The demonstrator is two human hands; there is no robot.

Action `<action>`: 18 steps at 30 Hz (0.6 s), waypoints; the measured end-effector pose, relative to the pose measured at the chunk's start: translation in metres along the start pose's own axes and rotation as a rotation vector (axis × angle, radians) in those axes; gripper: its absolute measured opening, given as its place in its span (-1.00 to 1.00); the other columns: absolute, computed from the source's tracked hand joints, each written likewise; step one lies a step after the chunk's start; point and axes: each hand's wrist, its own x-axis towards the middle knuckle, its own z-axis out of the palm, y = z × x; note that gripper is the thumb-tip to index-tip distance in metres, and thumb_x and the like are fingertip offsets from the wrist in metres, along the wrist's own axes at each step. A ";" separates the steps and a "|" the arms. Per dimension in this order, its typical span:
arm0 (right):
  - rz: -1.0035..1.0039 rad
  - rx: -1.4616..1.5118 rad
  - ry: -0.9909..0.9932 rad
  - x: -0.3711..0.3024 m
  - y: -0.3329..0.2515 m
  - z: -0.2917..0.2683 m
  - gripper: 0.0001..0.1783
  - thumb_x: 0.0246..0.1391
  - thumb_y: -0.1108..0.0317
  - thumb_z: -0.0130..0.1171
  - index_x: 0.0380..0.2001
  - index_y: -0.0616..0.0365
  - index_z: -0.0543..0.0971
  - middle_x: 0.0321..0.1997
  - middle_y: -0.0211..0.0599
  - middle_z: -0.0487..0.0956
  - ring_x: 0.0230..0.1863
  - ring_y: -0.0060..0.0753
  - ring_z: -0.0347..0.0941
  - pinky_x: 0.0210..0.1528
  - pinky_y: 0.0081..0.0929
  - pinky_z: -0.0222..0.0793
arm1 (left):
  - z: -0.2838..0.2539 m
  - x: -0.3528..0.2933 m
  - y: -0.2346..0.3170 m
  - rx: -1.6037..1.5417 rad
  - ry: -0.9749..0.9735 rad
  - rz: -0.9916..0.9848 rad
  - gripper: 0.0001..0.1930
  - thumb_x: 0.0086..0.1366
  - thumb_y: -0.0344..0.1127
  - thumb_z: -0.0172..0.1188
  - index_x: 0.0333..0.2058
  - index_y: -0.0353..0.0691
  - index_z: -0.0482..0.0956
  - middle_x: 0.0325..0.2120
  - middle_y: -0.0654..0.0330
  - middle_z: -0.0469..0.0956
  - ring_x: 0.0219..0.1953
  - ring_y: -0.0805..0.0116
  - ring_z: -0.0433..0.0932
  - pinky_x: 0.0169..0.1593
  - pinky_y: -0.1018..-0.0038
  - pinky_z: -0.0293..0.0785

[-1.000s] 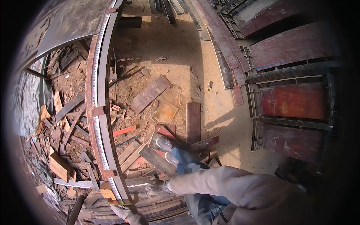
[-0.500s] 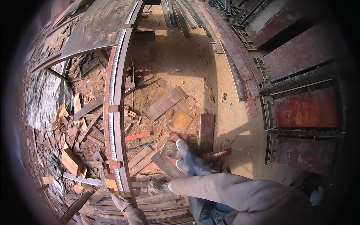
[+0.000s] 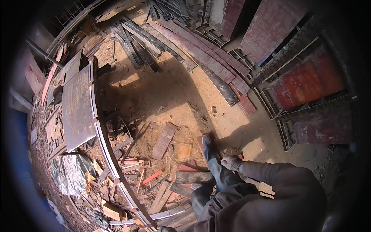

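My right hand [image 3: 232, 163], in a grey knit glove, is held in front of my legs with its fingers curled closed. Whether anything is inside it I cannot make out. Only a small part of my left hand [image 3: 167, 229] shows at the bottom edge, close to the near end of a long narrow rail [image 3: 112, 164]; its fingers are hidden. A white measuring strip with fine marks runs along the rail, and brown blocks sit across it at intervals. Beside the rail's far part lies a large dark panel [image 3: 78, 106].
Wood scraps and a red strip [image 3: 150, 178] litter the ground around the rail. A brown board [image 3: 165, 141] lies on the sandy floor. Long planks [image 3: 205, 60] are stacked ahead, and red-faced framed panels [image 3: 309, 83] stand at the right. Crumpled silver sheeting [image 3: 71, 174] lies at left.
My right hand has left the rail's near end and moved right, in front of my legs. One foot has stepped forward. The view has turned, so the rail sits further left and lower.
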 end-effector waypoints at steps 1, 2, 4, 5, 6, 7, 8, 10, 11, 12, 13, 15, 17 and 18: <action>0.142 -0.004 -0.065 0.018 0.041 -0.041 -0.69 0.23 0.02 0.13 -0.27 -0.04 0.70 -0.27 -0.02 0.71 -0.20 0.09 0.67 -0.16 -0.03 0.55 | 0.042 -0.004 -0.001 0.111 -0.044 -0.013 -0.39 0.38 0.23 0.15 0.23 -0.04 0.49 -0.02 0.12 0.66 -0.13 0.05 0.68 -0.30 -0.04 0.66; 0.112 -0.099 0.029 0.033 0.072 -0.071 -0.67 0.21 0.03 0.13 -0.30 0.03 0.70 -0.29 0.01 0.70 -0.20 0.12 0.66 -0.15 -0.03 0.55 | 0.082 -0.006 -0.004 0.233 -0.096 -0.025 -0.39 0.38 0.22 0.15 0.22 -0.05 0.50 -0.03 0.12 0.66 -0.13 0.06 0.68 -0.30 -0.03 0.66; 0.239 -0.085 0.122 0.063 0.121 -0.130 -0.63 0.17 0.06 0.11 -0.31 0.13 0.70 -0.29 0.10 0.67 -0.20 0.21 0.64 -0.11 -0.04 0.56 | 0.152 -0.010 -0.010 0.508 -0.213 -0.012 -0.41 0.38 0.21 0.16 0.21 -0.06 0.52 -0.04 0.12 0.67 -0.14 0.07 0.68 -0.29 -0.01 0.66; 0.237 -0.054 0.166 0.079 0.136 -0.155 -0.61 0.16 0.02 0.11 -0.29 0.10 0.71 -0.28 0.04 0.70 -0.18 0.15 0.65 -0.07 -0.06 0.57 | 0.184 -0.006 -0.008 0.665 -0.300 0.006 -0.41 0.38 0.20 0.16 0.20 -0.06 0.53 -0.05 0.12 0.68 -0.14 0.07 0.68 -0.29 0.00 0.66; 0.273 -0.034 0.193 0.094 0.144 -0.176 -0.58 0.15 -0.03 0.12 -0.28 0.07 0.73 -0.26 -0.03 0.73 -0.15 0.09 0.67 -0.04 -0.07 0.58 | 0.208 -0.004 -0.004 0.823 -0.382 0.059 -0.42 0.37 0.19 0.17 0.19 -0.07 0.53 -0.06 0.12 0.68 -0.14 0.08 0.69 -0.29 0.01 0.66; 0.302 0.136 0.182 0.099 0.146 -0.190 -0.59 0.17 -0.01 0.12 -0.29 0.08 0.73 -0.28 -0.07 0.74 -0.16 0.04 0.69 -0.04 -0.09 0.58 | 0.230 0.002 0.005 0.965 -0.468 0.128 -0.42 0.37 0.18 0.17 0.19 -0.07 0.54 -0.06 0.13 0.68 -0.14 0.08 0.69 -0.28 0.02 0.66; 0.376 0.264 0.127 0.122 0.146 -0.212 -0.60 0.18 0.01 0.11 -0.30 0.10 0.73 -0.29 -0.10 0.75 -0.18 -0.01 0.70 -0.04 -0.11 0.58 | 0.255 0.008 0.015 1.041 -0.530 0.198 -0.43 0.37 0.18 0.18 0.18 -0.07 0.55 -0.07 0.13 0.69 -0.15 0.09 0.69 -0.28 0.03 0.66; 0.379 0.525 0.152 0.163 0.135 -0.242 -0.66 0.26 0.09 0.17 -0.26 0.14 0.70 -0.39 -0.26 0.75 -0.29 -0.35 0.71 -0.10 -0.33 0.59 | 0.308 0.023 0.042 1.113 -0.603 0.322 -0.44 0.37 0.16 0.19 0.17 -0.08 0.56 -0.09 0.13 0.69 -0.15 0.10 0.69 -0.27 0.05 0.66; 0.329 0.565 0.157 0.187 0.130 -0.257 -0.67 0.28 0.09 0.18 -0.25 0.15 0.69 -0.39 -0.28 0.75 -0.30 -0.41 0.70 -0.11 -0.38 0.59 | 0.338 0.030 0.058 1.122 -0.613 0.365 -0.45 0.37 0.15 0.19 0.16 -0.09 0.57 -0.09 0.13 0.70 -0.15 0.10 0.69 -0.27 0.06 0.66; 0.295 0.606 0.170 0.212 0.123 -0.271 -0.67 0.29 0.10 0.19 -0.24 0.17 0.68 -0.40 -0.30 0.74 -0.30 -0.46 0.69 -0.11 -0.42 0.58 | 0.375 0.041 0.077 1.151 -0.602 0.315 -0.46 0.36 0.15 0.20 0.15 -0.09 0.58 -0.10 0.13 0.70 -0.15 0.11 0.69 -0.26 0.07 0.66; 0.280 0.674 0.168 0.245 0.114 -0.284 -0.66 0.29 0.09 0.20 -0.25 0.19 0.68 -0.38 -0.27 0.75 -0.30 -0.49 0.68 -0.13 -0.43 0.57 | 0.413 0.051 0.097 1.073 -0.571 0.376 -0.54 0.36 0.05 0.22 0.08 -0.12 0.61 -0.19 0.14 0.70 -0.21 0.15 0.68 -0.27 0.14 0.63; 0.222 0.682 0.178 0.301 0.105 -0.315 -0.68 0.29 0.12 0.21 -0.23 0.18 0.68 -0.34 -0.28 0.75 -0.29 -0.50 0.66 -0.13 -0.45 0.56 | 0.495 0.075 0.141 1.003 -0.481 0.340 -0.71 0.35 -0.14 0.26 -0.07 -0.18 0.68 -0.36 0.16 0.70 -0.33 0.24 0.66 -0.29 0.28 0.58; 0.174 0.732 0.197 0.366 0.099 -0.351 -0.69 0.29 0.14 0.21 -0.22 0.20 0.68 -0.34 -0.30 0.75 -0.28 -0.49 0.66 -0.14 -0.46 0.56 | 0.587 0.100 0.181 0.846 -0.363 0.182 -0.74 0.31 -0.26 0.25 -0.07 -0.19 0.68 -0.36 0.13 0.70 -0.35 0.25 0.65 -0.24 0.31 0.57; 0.167 0.778 0.204 0.403 0.097 -0.371 -0.69 0.30 0.15 0.21 -0.21 0.21 0.67 -0.34 -0.31 0.74 -0.28 -0.48 0.65 -0.15 -0.46 0.56 | 0.632 0.115 0.203 0.881 -0.380 0.239 -0.70 0.26 -0.33 0.25 -0.03 -0.20 0.67 -0.28 0.09 0.70 -0.27 0.24 0.66 -0.16 0.30 0.59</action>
